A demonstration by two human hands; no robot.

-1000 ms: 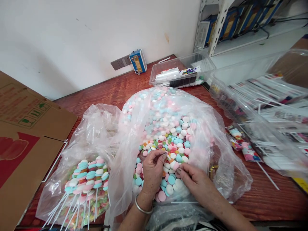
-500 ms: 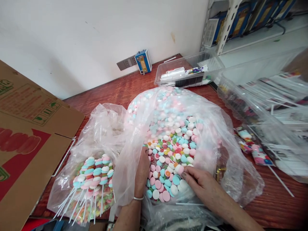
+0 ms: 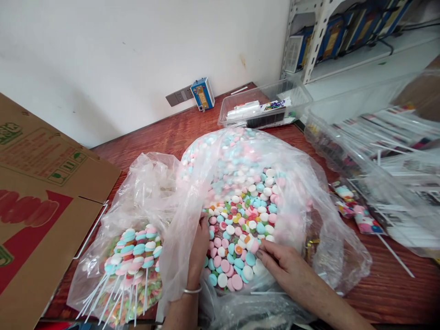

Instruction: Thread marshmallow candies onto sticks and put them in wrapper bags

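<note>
A big clear plastic bag [image 3: 292,183] lies open, full of round pink, blue and white candies [image 3: 227,266] with small bright gummy pieces among them. My right hand [image 3: 283,266] is at the right of the opening, thumb and forefinger closed on a small stack of pink, white and orange candies [image 3: 252,244]. At the left of the opening is my left hand [image 3: 200,243], a bracelet on its wrist. Its fingertips touch the candies but are mostly hidden by the plastic edge and the hand itself. To the left, several candy skewers [image 3: 137,252] on white sticks rest on another plastic bag [image 3: 151,183] of gummies.
A cardboard box [image 3: 44,183] stands at the far left. Clear plastic bins [image 3: 264,103] are behind and to the right, holding white sticks and packets. A wrapped candy stick [image 3: 366,220] lies on the wooden table [image 3: 405,298]. A blue device [image 3: 202,94] stands by the wall.
The view has shifted slightly. My right hand stays pinched at the candies, and my left hand stays at the left of the bag's opening, with little movement.
</note>
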